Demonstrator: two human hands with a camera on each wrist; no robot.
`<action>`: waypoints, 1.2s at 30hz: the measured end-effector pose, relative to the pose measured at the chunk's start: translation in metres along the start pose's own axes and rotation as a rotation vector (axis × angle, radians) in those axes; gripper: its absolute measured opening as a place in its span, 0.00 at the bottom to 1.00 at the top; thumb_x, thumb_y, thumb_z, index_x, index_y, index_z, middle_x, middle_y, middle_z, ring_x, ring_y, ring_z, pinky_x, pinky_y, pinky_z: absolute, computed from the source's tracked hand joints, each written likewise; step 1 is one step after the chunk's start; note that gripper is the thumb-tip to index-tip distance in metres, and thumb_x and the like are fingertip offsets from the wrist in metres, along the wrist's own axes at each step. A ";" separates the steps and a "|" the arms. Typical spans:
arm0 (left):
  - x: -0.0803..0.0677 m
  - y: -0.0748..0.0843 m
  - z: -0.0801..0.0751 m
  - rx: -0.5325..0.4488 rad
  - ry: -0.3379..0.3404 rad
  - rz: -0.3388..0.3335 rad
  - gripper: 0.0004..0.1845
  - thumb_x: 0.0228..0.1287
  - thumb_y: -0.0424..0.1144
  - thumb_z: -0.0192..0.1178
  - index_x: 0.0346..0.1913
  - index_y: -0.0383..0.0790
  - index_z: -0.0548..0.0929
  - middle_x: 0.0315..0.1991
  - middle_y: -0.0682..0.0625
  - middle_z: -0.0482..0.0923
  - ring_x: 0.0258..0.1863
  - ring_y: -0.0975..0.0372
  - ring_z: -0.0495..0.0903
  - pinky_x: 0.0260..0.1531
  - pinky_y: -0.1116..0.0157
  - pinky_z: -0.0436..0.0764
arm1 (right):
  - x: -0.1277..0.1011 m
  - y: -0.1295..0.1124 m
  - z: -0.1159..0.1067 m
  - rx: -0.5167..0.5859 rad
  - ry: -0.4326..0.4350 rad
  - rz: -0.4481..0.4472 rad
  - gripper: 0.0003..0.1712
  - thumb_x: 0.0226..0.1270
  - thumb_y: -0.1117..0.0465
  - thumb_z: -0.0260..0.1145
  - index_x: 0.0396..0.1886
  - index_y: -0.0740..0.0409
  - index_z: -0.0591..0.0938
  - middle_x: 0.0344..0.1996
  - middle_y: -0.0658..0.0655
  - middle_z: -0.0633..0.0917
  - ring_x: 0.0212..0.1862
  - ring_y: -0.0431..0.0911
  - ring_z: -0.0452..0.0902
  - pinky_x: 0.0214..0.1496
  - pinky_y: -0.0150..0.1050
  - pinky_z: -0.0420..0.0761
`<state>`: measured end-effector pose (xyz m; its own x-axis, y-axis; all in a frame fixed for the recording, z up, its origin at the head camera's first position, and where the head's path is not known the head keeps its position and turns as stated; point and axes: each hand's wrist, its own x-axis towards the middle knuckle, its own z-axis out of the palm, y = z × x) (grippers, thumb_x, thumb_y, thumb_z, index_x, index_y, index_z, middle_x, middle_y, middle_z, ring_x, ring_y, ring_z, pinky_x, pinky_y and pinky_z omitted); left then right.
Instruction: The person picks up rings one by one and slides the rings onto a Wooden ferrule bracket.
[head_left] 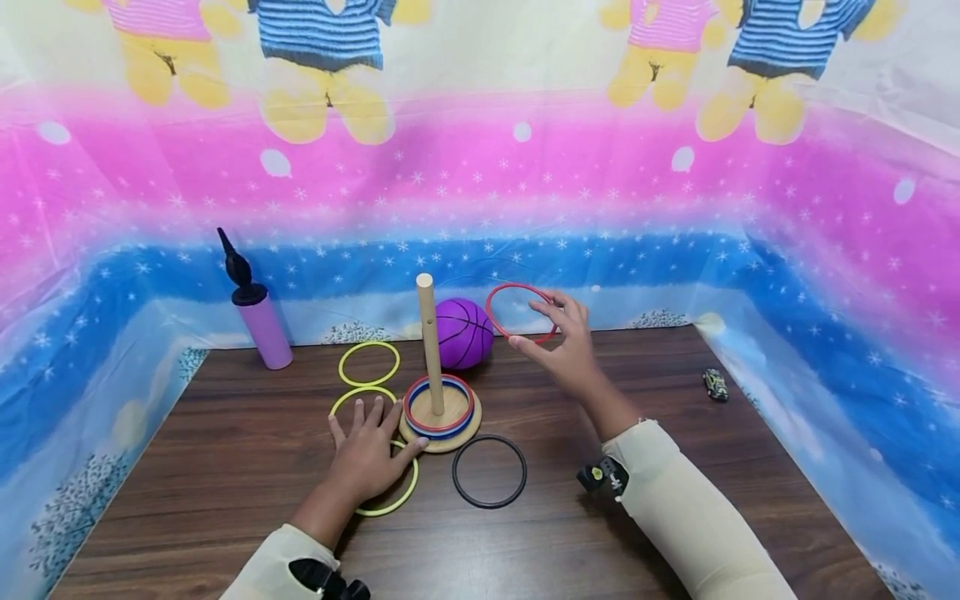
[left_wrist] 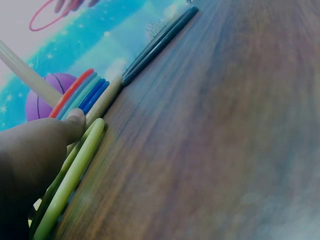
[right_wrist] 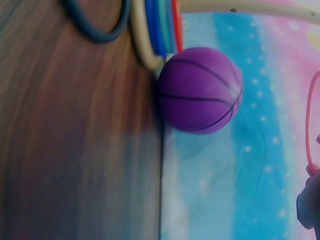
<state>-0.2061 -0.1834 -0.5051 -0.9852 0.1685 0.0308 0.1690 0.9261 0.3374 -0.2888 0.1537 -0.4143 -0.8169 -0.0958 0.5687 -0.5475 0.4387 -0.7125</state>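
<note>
My right hand [head_left: 570, 350] pinches a red ring [head_left: 488, 307] between thumb and fingers, raised to the right of an upright wooden peg [head_left: 431, 358]. Around the peg's foot lies a stack of rings, with red [head_left: 472, 400] on top and bluish ones under it, on a round wooden base [head_left: 459, 441]. My left hand [head_left: 363, 457] is spread at the base's left side, its thumb [left_wrist: 75, 120] touching the base or the stack; exactly which I cannot tell. Beneath that hand are yellow rings [head_left: 416, 483], partly covered. Fingertips of the right hand show at the edge of the right wrist view.
Another yellow ring [head_left: 342, 367] lies farther back on the brown table [head_left: 255, 450]. A black ring [head_left: 490, 506] lies before the base. A purple ball [head_left: 467, 337] sits behind the peg, a purple hand pump [head_left: 264, 333] at back left, and a toy car [head_left: 716, 385] at right.
</note>
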 end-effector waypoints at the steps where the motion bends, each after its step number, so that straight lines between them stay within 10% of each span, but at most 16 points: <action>1: 0.000 0.000 0.000 0.000 0.000 -0.001 0.48 0.79 0.72 0.54 0.87 0.42 0.63 0.87 0.30 0.54 0.87 0.28 0.43 0.76 0.17 0.34 | 0.002 -0.003 0.001 0.008 0.004 -0.010 0.37 0.62 0.54 0.84 0.71 0.55 0.86 0.80 0.63 0.71 0.83 0.59 0.54 0.77 0.73 0.66; 14: 0.001 -0.002 0.000 0.001 0.005 0.007 0.48 0.79 0.71 0.54 0.87 0.42 0.64 0.87 0.29 0.54 0.87 0.27 0.44 0.75 0.17 0.34 | 0.019 -0.042 0.017 0.093 0.063 -0.115 0.32 0.65 0.57 0.82 0.68 0.56 0.87 0.79 0.61 0.73 0.82 0.56 0.57 0.74 0.70 0.71; 22: 0.000 -0.003 0.002 0.003 0.022 0.010 0.47 0.79 0.71 0.55 0.87 0.42 0.64 0.87 0.29 0.54 0.87 0.27 0.44 0.76 0.17 0.35 | 0.028 -0.060 0.030 0.154 0.069 -0.175 0.49 0.64 0.24 0.74 0.67 0.60 0.87 0.78 0.64 0.74 0.83 0.57 0.57 0.75 0.71 0.69; 36: 0.002 -0.004 0.002 -0.005 0.001 0.005 0.48 0.78 0.72 0.54 0.87 0.43 0.63 0.87 0.29 0.52 0.87 0.28 0.42 0.75 0.17 0.33 | 0.022 -0.081 0.057 0.146 -0.026 -0.232 0.49 0.67 0.25 0.73 0.69 0.61 0.84 0.79 0.62 0.73 0.83 0.60 0.57 0.79 0.72 0.63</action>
<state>-0.2087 -0.1858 -0.5083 -0.9844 0.1725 0.0333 0.1734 0.9235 0.3423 -0.2724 0.0655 -0.3672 -0.6703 -0.2023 0.7140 -0.7390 0.2691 -0.6176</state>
